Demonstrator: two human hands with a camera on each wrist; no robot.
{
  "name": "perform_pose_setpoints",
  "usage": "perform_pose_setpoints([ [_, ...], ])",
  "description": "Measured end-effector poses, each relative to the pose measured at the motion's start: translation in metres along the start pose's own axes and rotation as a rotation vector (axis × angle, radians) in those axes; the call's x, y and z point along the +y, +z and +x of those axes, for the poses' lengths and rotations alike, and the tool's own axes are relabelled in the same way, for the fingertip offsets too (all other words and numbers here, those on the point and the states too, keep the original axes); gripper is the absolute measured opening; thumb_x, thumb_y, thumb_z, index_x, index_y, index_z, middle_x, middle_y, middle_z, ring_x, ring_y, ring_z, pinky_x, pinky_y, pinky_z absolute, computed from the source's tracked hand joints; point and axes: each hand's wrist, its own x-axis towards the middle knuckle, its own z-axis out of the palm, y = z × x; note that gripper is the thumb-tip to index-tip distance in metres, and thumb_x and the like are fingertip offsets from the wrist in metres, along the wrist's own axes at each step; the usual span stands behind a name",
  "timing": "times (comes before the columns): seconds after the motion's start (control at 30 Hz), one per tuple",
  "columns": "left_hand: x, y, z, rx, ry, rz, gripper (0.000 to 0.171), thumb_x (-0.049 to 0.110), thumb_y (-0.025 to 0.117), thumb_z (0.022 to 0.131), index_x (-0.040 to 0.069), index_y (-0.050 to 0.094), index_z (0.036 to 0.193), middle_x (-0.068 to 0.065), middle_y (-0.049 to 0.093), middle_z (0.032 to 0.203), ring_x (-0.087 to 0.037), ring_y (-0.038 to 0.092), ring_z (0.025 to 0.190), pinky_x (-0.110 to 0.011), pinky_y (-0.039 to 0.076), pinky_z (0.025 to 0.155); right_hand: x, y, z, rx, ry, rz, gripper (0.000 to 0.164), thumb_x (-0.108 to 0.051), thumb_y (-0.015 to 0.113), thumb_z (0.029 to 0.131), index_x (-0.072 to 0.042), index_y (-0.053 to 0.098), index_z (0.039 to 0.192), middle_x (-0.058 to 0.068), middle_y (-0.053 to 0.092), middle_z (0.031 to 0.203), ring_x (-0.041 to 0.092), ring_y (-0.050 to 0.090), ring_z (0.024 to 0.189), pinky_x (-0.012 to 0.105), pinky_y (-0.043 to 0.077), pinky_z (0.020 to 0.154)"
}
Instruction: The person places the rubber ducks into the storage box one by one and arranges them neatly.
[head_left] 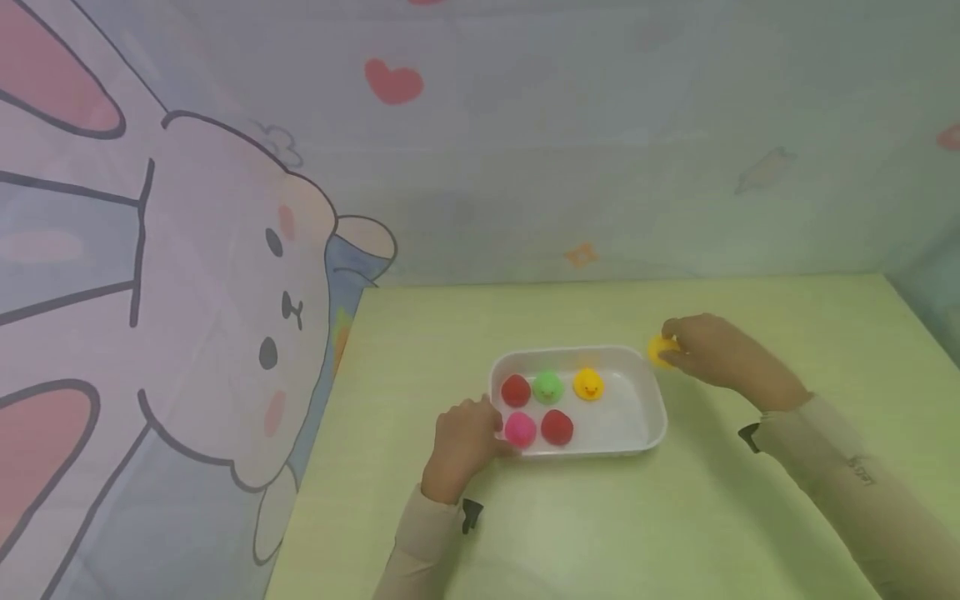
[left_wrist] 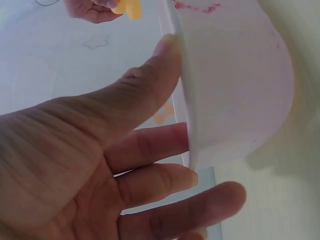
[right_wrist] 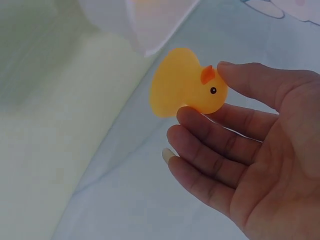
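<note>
A yellow rubber duck (right_wrist: 175, 85) with an orange beak is pinched by its head between the thumb and fingers of my right hand (head_left: 708, 352), just beyond the right end of a white tray (head_left: 637, 417). At the tray's left end, my left hand (head_left: 465, 437) grips the near corner; the left wrist view shows the thumb (left_wrist: 167, 50) and fingertips at its rim. Inside the tray sit a green duck (head_left: 548, 387), another yellow duck (head_left: 588, 384), a pink toy (head_left: 521, 430) and two red toys, one at the back left (head_left: 516, 391) and one in front (head_left: 557, 427).
The tray stands on a pale yellow-green table (head_left: 600, 517). A cloth backdrop (head_left: 525, 167) with a large cartoon rabbit (head_left: 217, 308) hangs behind and to the left. The table's back edge runs not far beyond the tray.
</note>
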Motion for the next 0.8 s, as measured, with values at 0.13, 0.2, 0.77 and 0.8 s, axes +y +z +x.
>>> perform_pose_setpoints([
  [0.13, -0.001, -0.001, 0.000, 0.002, -0.001, -0.008, 0.038, 0.032, 0.091, 0.074, 0.013, 0.059, 0.069, 0.003, 0.040, 0.058, -0.013, 0.038, 0.057, -0.027, 0.032, 0.052, -0.011, 0.006, 0.004, -0.008, -0.008, 0.012, 0.019, -0.011, 0.072, 0.092, 0.004, 0.064, 0.100, 0.003, 0.062, 0.079, 0.018, 0.052, 0.066, 0.039, 0.047, 0.063],
  [0.2, -0.001, 0.000, 0.000, -0.001, -0.002, -0.012, 0.038, 0.032, 0.091, 0.074, 0.013, 0.058, 0.069, 0.003, 0.040, 0.058, -0.014, 0.038, 0.057, -0.027, 0.032, 0.052, -0.016, 0.010, 0.005, -0.013, -0.011, 0.026, 0.017, -0.012, 0.072, 0.092, 0.002, 0.064, 0.099, 0.003, 0.063, 0.080, 0.019, 0.053, 0.068, 0.040, 0.048, 0.065],
  [0.77, -0.004, 0.001, -0.002, 0.010, 0.010, -0.022, 0.037, 0.031, 0.092, 0.073, 0.011, 0.061, 0.078, 0.002, 0.048, 0.062, -0.015, 0.042, 0.060, -0.028, 0.035, 0.053, -0.050, 0.053, 0.013, -0.054, -0.095, 0.049, 0.016, -0.009, 0.075, 0.088, 0.000, 0.065, 0.096, 0.001, 0.061, 0.078, 0.016, 0.049, 0.067, 0.033, 0.048, 0.067],
  [0.8, -0.004, 0.001, -0.002, 0.008, 0.013, -0.021, 0.037, 0.031, 0.091, 0.073, 0.010, 0.061, 0.077, 0.002, 0.047, 0.061, -0.015, 0.041, 0.060, -0.029, 0.035, 0.053, -0.052, 0.056, 0.013, -0.057, -0.099, 0.044, 0.016, -0.010, 0.076, 0.088, 0.000, 0.066, 0.097, 0.001, 0.061, 0.079, 0.016, 0.050, 0.068, 0.034, 0.049, 0.068],
])
